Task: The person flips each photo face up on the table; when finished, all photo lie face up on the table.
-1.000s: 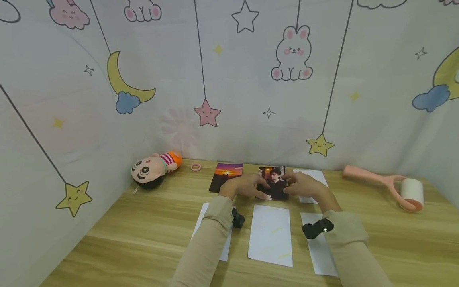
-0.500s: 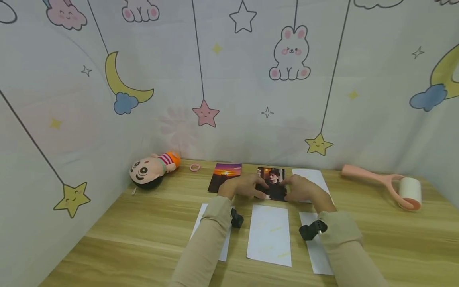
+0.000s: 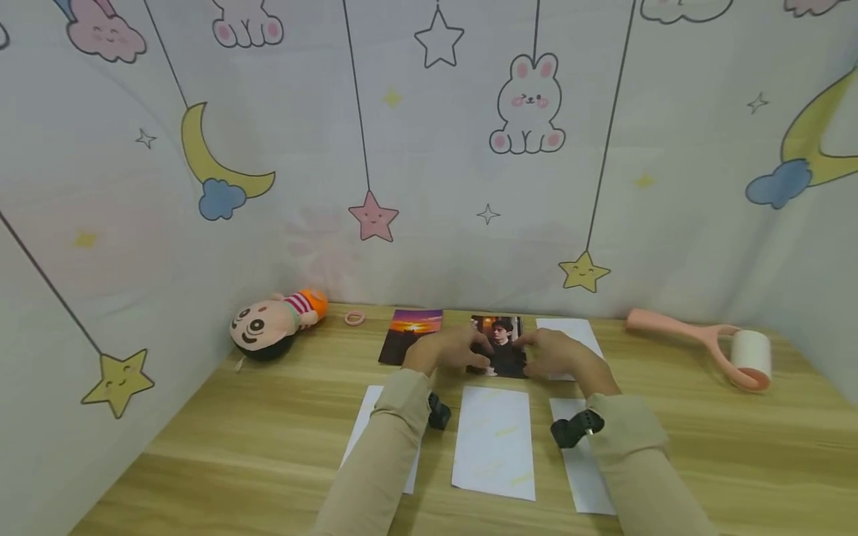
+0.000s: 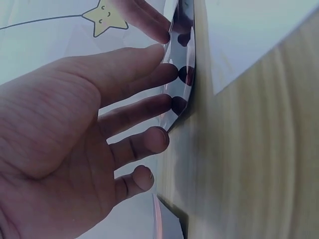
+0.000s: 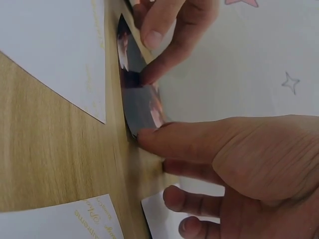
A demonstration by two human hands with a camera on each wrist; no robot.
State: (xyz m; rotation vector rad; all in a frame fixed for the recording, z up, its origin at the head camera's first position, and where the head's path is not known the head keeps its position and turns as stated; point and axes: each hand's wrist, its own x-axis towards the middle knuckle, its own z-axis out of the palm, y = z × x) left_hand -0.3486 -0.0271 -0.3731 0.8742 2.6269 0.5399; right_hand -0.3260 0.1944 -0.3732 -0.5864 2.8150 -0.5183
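A glossy photo (image 3: 507,362) of a person in a dark top lies on the wooden table, at the middle of the back row. My left hand (image 3: 439,350) is at its left side. In the left wrist view the fingertips (image 4: 169,72) of that hand touch the shiny surface, fingers spread. From the other side comes my right hand (image 3: 559,353). Its thumb (image 5: 167,139) rests at the near edge of the photo in the right wrist view, while its other fingers are loosely bent. Left of the photo lies a sunset print (image 3: 410,331), partly behind my left hand.
White cards lie in front: one at left (image 3: 362,424), one in the middle (image 3: 494,443), one at right (image 3: 582,469). Another white card (image 3: 582,333) is behind my right hand. A doll (image 3: 268,324) and pink ring (image 3: 354,318) lie back left, a lint roller (image 3: 710,342) back right.
The head view has turned slightly, so everything appears farther left. Both hands stay at the photo's two sides, with only slight shifts of the right fingers.
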